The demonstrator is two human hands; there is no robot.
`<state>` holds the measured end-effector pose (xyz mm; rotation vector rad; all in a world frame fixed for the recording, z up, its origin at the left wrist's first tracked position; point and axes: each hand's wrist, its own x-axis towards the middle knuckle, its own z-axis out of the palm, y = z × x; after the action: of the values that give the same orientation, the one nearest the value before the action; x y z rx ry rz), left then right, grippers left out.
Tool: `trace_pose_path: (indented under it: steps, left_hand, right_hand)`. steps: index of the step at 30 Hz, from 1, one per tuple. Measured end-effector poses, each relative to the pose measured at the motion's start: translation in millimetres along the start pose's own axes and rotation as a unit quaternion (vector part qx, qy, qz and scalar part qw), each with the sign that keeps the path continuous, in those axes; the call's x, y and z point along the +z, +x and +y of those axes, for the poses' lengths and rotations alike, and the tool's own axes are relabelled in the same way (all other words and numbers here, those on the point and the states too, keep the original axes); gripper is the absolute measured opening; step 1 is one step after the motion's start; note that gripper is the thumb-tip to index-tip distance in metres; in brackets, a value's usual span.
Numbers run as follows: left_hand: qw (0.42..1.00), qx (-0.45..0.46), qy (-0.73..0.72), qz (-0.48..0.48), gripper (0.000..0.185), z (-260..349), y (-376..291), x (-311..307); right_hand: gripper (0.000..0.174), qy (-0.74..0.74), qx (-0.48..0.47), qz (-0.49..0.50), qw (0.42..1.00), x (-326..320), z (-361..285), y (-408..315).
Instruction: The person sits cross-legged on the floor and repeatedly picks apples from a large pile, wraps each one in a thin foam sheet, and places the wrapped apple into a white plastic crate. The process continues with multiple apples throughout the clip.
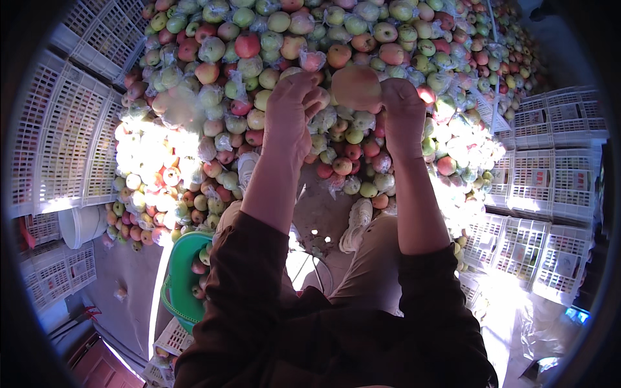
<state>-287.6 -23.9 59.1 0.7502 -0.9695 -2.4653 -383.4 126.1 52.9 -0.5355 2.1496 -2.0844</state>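
A large heap of red, yellow and green apples point(247, 46), many in clear plastic bags, fills the floor ahead. Both forearms reach out over it. My right hand point(403, 104) holds a big yellow-red apple point(356, 87) at its right side; the apple looks blurred. To the left of that apple is my left hand point(293, 109), its fingers bent near a pale round thing, perhaps another apple. Whether it grips this thing cannot be told. A green plastic bucket point(172, 281) with several apples inside stands by my left elbow.
White plastic crates point(63, 131) are stacked on the left, and more crates point(531, 179) on the right. A white bucket point(80, 227) stands by the left stack. My shoes point(358, 225) rest at the heap's near edge. Strong sunlight washes out parts of the heap.
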Motion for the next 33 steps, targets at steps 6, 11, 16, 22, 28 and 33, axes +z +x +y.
trace_pose_path:
  steps: [6,11,16,22,28,33]
  left_hand:
    - [0.953,-0.228,-0.019,-0.201,0.044,-5.1,-17.3,13.3]
    - [0.949,-0.2,-0.028,-0.24,0.045,-16.8,-14.6,7.9]
    - [0.966,-0.039,-0.023,-0.254,0.043,-18.4,-14.5,18.8]
    - [0.952,0.102,0.086,-0.275,0.053,-25.5,-9.4,27.8]
    - [0.913,0.2,0.191,-0.301,0.062,-31.8,-14.9,41.4]
    - [0.909,0.19,0.17,-0.331,0.067,-37.4,-15.3,44.7]
  right_hand:
    - [0.012,0.038,-0.015,0.073,0.996,4.7,4.8,-36.0]
    - [0.01,0.04,0.004,0.093,0.995,0.1,11.4,-40.5]
    - [0.015,0.158,0.035,0.087,0.983,-2.4,7.4,-35.6]
    - [0.028,0.19,0.064,0.034,0.979,-8.6,-3.8,-37.5]
    - [0.04,0.229,0.078,-0.004,0.97,-20.7,-2.1,-38.7]
    - [0.046,0.255,0.083,0.0,0.963,-28.9,-8.0,-38.8]
